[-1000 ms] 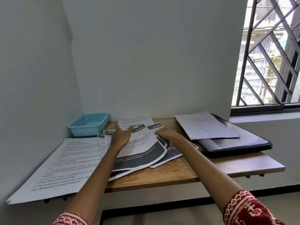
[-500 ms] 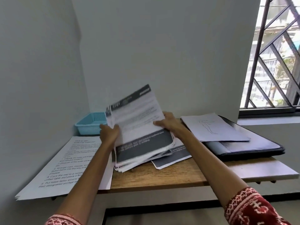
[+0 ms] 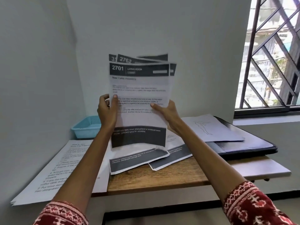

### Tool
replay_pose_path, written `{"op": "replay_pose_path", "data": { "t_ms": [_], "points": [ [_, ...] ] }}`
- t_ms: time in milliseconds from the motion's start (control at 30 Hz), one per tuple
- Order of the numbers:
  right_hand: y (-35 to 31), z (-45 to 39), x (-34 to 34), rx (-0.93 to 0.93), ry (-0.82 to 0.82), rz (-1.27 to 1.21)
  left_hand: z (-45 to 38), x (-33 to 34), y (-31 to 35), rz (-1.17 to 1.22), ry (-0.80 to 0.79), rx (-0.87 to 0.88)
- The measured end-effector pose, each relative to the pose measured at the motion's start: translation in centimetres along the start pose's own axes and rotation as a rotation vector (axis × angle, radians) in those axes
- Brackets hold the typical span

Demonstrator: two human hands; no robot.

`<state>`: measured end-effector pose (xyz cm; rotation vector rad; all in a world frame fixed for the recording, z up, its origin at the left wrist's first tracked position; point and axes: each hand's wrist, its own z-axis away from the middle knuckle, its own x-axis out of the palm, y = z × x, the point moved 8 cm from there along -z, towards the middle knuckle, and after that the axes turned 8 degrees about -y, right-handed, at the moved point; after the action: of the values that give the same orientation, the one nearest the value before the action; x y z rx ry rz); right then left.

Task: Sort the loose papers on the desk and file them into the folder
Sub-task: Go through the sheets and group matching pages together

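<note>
Now lifted upright off the surface (image 3: 162,179): sheaf of papers (image 3: 139,101), gripped by left hand (image 3: 106,112) and right hand (image 3: 167,113); probably squaring before filing.

Raised sheaf (image 3: 138,101) hides rear sheets — body print blurred.

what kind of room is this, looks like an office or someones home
Probably a small home study corner, though an office is possible: a wooden desk set into a wall corner beside a barred window, strewn with printed sheets, with a black folder and a blue plastic basket.
</note>
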<state>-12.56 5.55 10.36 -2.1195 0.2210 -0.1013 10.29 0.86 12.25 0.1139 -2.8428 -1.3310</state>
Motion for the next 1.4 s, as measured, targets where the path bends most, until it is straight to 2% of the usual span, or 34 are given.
{"op": "replay_pose_path", "data": {
  "t_ms": [100,233,333,467,567,633,733,800,933,1000,1067,1100,1167,1233,1300,1333,1400],
  "points": [
    [1.0,0.6,0.4,0.008,-0.021,-0.075,1.3,-1.2,-0.9,-0.079,0.043,-0.007],
    [3.8,1.6,1.4,0.11,-0.042,0.03,3.6,-0.7,-3.7,-0.173,-0.021,-0.079],
    [3.3,1.2,1.8,0.092,-0.046,0.079,3.7,-0.7,-4.1,-0.243,-0.034,-0.116],
    [1.1,0.0,2.6,0.052,-0.114,0.116,1.9,-3.3,-3.6,-0.414,0.056,-0.285],
    [2.7,-0.1,1.9,0.187,-0.097,0.225,1.2,-5.6,-5.0,-0.639,-0.039,-0.436],
    [5.2,0.7,0.9,0.31,-0.112,0.412,1.8,-7.3,-7.1,-0.782,-0.101,-0.526],
    [9.5,2.5,-0.1,0.459,-0.227,0.845,4.0,-9.8,-10.8,-0.945,-0.099,-0.646],
    [11.2,3.8,-0.1,0.529,-0.291,0.974,5.5,-10.5,-12.4,-1.026,-0.114,-0.684],
    [10.9,4.7,-0.6,0.543,-0.205,0.878,6.2,-10.2,-13.3,-1.088,-0.116,-0.707],
    [10.6,4.7,-1.0,0.55,-0.172,0.801,5.8,-9.6,-13.0,-1.201,-0.137,-0.724],
    [10.5,4.7,-1.3,0.555,-0.167,0.761,5.2,-8.3,-12.3,-1.343,-0.176,-0.657],
    [10.5,4.7,-1.5,0.557,-0.157,0.743,5.0,-7.2,-11.9,-1.34,-0.195,-0.578],
    [10.4,4.8,-1.9,0.553,-0.125,0.72,4.7,-3.8,-11.1,-1.172,-0.272,-0.329],
    [10.2,4.6,-2.0,0.534,-0.109,0.741,5.6,0.8,-9.5,-0.833,-0.456,-0.096],
    [9.9,4.1,-1.8,0.504,-0.101,0.802,7.9,5.4,-7.8,-0.573,-0.723,-0.028],
    [9.6,3.8,-1.8,0.487,-0.095,0.838,9.3,7.5,-7.2,-0.526,-0.828,-0.031],
    [8.7,3.2,-1.5,0.44,-0.081,0.903,11.5,10.6,-6.5,-0.584,-0.94,-0.021]
  ]
}}
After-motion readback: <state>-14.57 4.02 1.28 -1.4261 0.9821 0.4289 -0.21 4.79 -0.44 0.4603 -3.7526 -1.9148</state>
